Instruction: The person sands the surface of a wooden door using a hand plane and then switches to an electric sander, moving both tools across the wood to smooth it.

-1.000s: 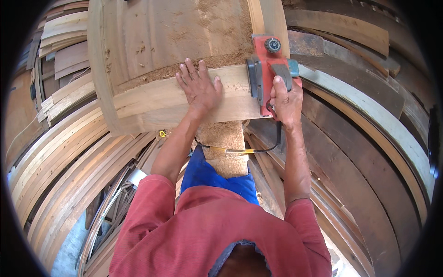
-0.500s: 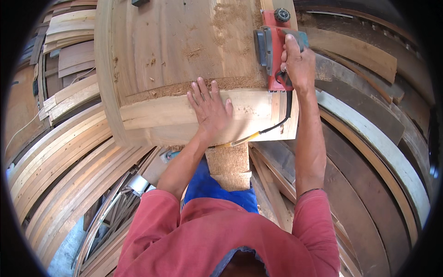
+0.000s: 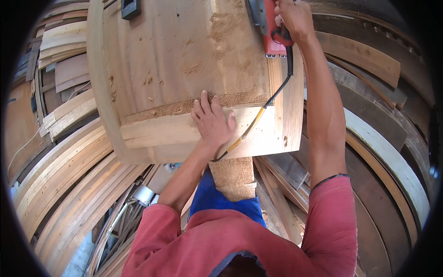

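My right hand (image 3: 295, 19) grips the handle of a red electric planer (image 3: 273, 44), which rests on the right-hand stile of a wooden panel door (image 3: 288, 122). The planer's front end lies beyond the top of the view. Its black cord (image 3: 279, 90), wrapped partly in yellow, runs back across the door's near rail (image 3: 170, 131) and over the near edge beside my left wrist. My left hand (image 3: 213, 121) lies on that rail, fingers spread, fingertips reaching the shavings (image 3: 184, 105) heaped along the panel's edge. Nothing is held in it.
A dark block-shaped object (image 3: 131, 8) sits on the door at the far left. Stacked boards (image 3: 64, 159) fill the left side, and more planks (image 3: 385, 124) lie on the right. A small white cylinder (image 3: 143, 195) stands among thin strips at the lower left.
The planer has slid away from me along the right stile, my right arm stretching with it and the cord pulled straighter. My left hand stays on the rail. The view has shifted slightly.
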A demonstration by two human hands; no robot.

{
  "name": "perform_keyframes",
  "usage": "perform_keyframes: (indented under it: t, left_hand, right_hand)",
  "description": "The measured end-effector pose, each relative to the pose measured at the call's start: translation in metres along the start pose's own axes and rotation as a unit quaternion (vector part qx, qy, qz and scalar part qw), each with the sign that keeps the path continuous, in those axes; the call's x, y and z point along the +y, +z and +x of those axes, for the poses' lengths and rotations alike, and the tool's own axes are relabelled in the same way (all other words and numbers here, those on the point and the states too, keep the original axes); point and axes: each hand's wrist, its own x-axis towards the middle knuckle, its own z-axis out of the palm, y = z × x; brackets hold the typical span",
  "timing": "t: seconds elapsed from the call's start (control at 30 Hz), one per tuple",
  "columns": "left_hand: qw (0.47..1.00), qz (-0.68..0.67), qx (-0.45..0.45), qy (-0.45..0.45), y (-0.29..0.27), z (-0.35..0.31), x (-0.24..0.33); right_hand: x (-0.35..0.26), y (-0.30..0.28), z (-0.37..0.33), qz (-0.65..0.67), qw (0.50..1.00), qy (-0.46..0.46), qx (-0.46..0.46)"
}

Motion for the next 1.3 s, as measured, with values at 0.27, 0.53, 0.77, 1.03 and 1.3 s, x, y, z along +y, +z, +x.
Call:
perform_keyframes:
  t: [0.27, 0.53, 0.77, 1.03, 1.3]
  left_hand:
    - [0.988, 0.093, 0.123, 0.010, -0.028, 0.176, 0.017]
    - [0.984, 0.131, 0.116, 0.015, -0.025, 0.207, 0.042]
    - [0.985, 0.107, 0.133, 0.025, -0.024, 0.207, 0.039]
    - [0.987, 0.093, 0.127, 0.017, -0.033, 0.210, 0.034]
    - [0.997, 0.036, 0.074, 0.011, -0.047, 0.206, 0.038]
  right_hand:
    - [-0.004, 0.014, 0.055, -0.014, 0.999, -0.018, -0.022]
    - [-0.007, 0.020, 0.087, -0.011, 0.998, -0.067, -0.008]
    - [-0.003, 0.023, 0.096, -0.011, 1.000, -0.002, -0.014]
    - [-0.005, 0.033, 0.094, 0.000, 0.999, 0.035, -0.013]
    - [-0.017, 0.032, 0.107, 0.005, 0.999, 0.034, -0.030]
